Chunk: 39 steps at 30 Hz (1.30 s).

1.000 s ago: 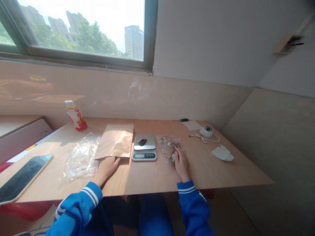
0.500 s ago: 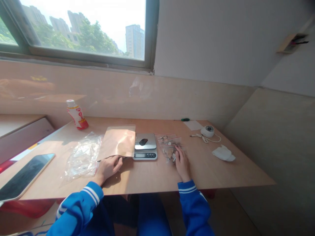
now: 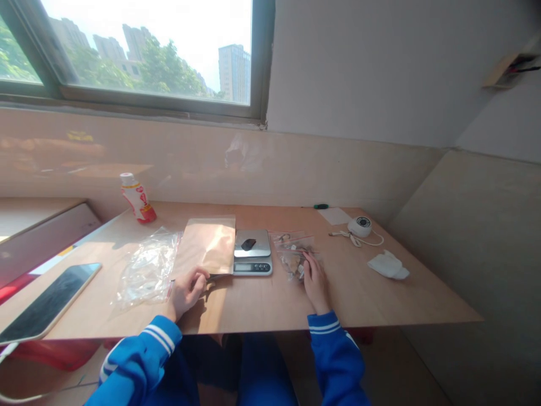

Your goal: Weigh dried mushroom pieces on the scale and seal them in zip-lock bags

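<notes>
My left hand (image 3: 188, 291) pinches the near edge of a flat brown paper pouch (image 3: 208, 245) and lifts it slightly off the wooden table (image 3: 270, 304). Just right of the pouch stands a small digital scale (image 3: 252, 252) with a dark object (image 3: 248, 243) on its steel pan. My right hand (image 3: 314, 282) lies on small clear zip bags (image 3: 291, 251) holding brownish bits, fingers resting on them. A heap of empty clear plastic bags (image 3: 147, 268) lies left of the pouch.
A red-and-white drink bottle (image 3: 137, 198) stands at the back left. A dark tablet (image 3: 46, 303) lies at the far left edge. At the back right are a white round device with cable (image 3: 359, 226), a paper slip (image 3: 335, 216), a green pen (image 3: 320, 206) and crumpled tissue (image 3: 387, 265).
My left hand went from lying flat at the pouch's near edge to pinching that edge and raising it. My right hand stayed on the zip bags. The view shifted slightly.
</notes>
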Each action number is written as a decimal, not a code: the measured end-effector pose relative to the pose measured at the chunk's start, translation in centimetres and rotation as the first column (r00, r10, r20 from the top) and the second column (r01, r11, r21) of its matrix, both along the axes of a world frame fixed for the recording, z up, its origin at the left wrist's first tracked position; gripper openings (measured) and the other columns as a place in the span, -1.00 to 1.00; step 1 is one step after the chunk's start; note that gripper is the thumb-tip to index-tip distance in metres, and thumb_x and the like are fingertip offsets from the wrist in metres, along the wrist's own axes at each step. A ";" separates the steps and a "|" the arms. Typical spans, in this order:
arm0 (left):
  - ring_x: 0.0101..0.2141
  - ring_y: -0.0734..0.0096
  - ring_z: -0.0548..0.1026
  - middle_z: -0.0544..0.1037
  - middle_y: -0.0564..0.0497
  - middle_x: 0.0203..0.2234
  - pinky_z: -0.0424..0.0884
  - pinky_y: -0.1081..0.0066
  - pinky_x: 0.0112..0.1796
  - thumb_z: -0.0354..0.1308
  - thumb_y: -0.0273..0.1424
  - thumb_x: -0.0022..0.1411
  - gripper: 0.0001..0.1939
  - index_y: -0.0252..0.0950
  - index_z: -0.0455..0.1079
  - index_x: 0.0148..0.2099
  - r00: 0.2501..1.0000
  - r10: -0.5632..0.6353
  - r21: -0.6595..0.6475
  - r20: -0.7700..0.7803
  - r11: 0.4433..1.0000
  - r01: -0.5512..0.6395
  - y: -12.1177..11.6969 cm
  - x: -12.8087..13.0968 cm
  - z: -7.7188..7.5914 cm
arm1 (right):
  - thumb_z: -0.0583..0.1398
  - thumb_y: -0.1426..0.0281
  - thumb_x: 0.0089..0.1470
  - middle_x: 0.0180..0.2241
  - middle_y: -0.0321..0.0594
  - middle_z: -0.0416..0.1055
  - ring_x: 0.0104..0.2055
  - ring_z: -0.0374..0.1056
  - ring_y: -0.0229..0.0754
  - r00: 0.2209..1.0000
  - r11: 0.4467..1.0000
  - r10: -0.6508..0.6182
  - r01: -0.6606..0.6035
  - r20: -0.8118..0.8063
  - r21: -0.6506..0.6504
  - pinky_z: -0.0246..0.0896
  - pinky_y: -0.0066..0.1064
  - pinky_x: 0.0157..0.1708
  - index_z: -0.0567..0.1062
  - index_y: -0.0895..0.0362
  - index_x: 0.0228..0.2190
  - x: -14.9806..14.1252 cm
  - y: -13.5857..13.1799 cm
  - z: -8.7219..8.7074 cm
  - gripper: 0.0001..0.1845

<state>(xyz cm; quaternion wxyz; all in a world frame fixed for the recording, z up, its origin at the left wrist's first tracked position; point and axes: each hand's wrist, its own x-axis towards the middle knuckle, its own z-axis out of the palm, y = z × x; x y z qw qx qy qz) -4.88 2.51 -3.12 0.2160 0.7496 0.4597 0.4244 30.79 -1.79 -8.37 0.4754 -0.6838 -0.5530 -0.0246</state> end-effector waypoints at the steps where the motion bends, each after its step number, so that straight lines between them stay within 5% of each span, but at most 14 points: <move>1: -0.64 0.50 0.36 0.34 0.17 -0.70 0.30 0.47 -0.55 -0.13 -0.22 0.24 -0.74 -0.24 0.27 -0.35 0.999 0.014 -0.037 0.036 0.999 -0.012 -0.3 0.2 0.2 | -0.12 0.21 0.24 0.07 -0.03 0.34 0.15 0.21 -0.06 1.000 1.000 0.001 -0.001 0.001 -0.002 0.13 -0.08 0.12 0.39 0.14 0.03 0.0 0.0 0.0 -0.50; 7: -0.57 0.47 0.40 0.40 0.12 -0.62 0.35 0.44 -0.48 -0.12 -0.17 0.25 -0.73 -0.26 0.25 -0.25 0.996 0.007 -0.072 0.091 0.997 -0.001 -1.3 3.0 1.7 | -0.12 0.21 0.24 0.07 -0.04 0.35 0.14 0.22 -0.06 1.000 1.000 0.002 -0.002 0.015 0.001 0.13 -0.09 0.12 0.39 0.14 0.03 0.0 0.0 0.0 -0.51; 13: -0.46 0.46 0.46 0.48 0.07 -0.37 0.32 0.47 -0.45 0.03 -0.13 0.21 -0.65 -0.23 0.15 -0.06 0.993 0.099 0.072 -0.064 0.993 -0.094 1.6 10.2 3.5 | -0.11 0.21 0.24 0.08 -0.02 0.33 0.14 0.22 -0.04 1.000 1.000 -0.015 0.015 -0.010 -0.015 0.13 -0.07 0.11 0.40 0.13 0.02 0.0 0.0 0.1 -0.51; 16: -0.28 0.29 0.48 0.49 -0.05 -0.32 0.33 0.32 -0.25 0.06 -0.20 0.22 -0.69 -0.29 0.19 -0.09 0.971 0.093 0.214 -0.220 0.976 -0.045 4.1 13.5 3.0 | -0.11 0.20 0.23 0.07 -0.01 0.34 0.13 0.23 -0.03 1.000 1.000 -0.009 0.009 -0.030 -0.012 0.12 -0.07 0.11 0.41 0.15 0.01 0.0 0.1 0.2 -0.50; 24: -0.07 0.16 0.40 0.45 -0.20 -0.10 0.18 0.19 -0.05 0.05 -0.30 0.24 -0.66 -0.36 0.19 0.01 0.910 0.073 0.192 -0.408 0.981 0.008 6.4 16.6 0.3 | -0.10 0.20 0.23 0.07 -0.05 0.34 0.13 0.22 -0.05 0.997 1.000 -0.009 0.007 -0.079 -0.026 0.12 -0.10 0.12 0.42 0.13 0.00 -0.2 0.1 0.4 -0.52; 29: 0.02 0.17 0.34 0.40 -0.21 -0.01 0.14 0.17 0.01 -0.04 -0.26 0.30 -0.66 -0.33 0.20 0.04 0.946 0.090 0.187 -0.310 0.982 -0.032 4.9 14.7 1.5 | -0.09 0.20 0.23 0.07 -0.03 0.33 0.13 0.22 -0.05 0.996 1.000 -0.008 0.007 -0.087 -0.015 0.10 -0.09 0.13 0.42 0.14 0.00 -0.3 0.0 0.5 -0.52; 33: -0.09 0.22 0.40 0.46 -0.11 -0.15 0.23 0.22 -0.08 -0.15 -0.29 0.33 -0.73 -0.29 0.28 -0.07 0.965 0.101 0.185 -0.242 0.981 -0.056 1.7 9.6 2.2 | -0.09 0.22 0.23 0.06 -0.02 0.35 0.13 0.23 -0.05 0.998 1.000 0.007 -0.007 -0.065 -0.006 0.12 -0.09 0.12 0.42 0.14 0.00 -0.3 -0.3 0.7 -0.53; 39: -0.25 0.24 0.46 0.50 -0.06 -0.31 0.32 0.26 -0.20 -0.14 -0.28 0.30 -0.74 -0.27 0.33 -0.20 0.926 0.234 0.159 -0.295 0.968 -0.194 -2.6 0.9 -1.0 | -0.09 0.22 0.24 0.08 -0.03 0.33 0.14 0.22 -0.04 0.999 1.000 0.013 -0.014 -0.029 -0.025 0.12 -0.10 0.12 0.41 0.15 0.01 -0.2 -0.5 0.6 -0.52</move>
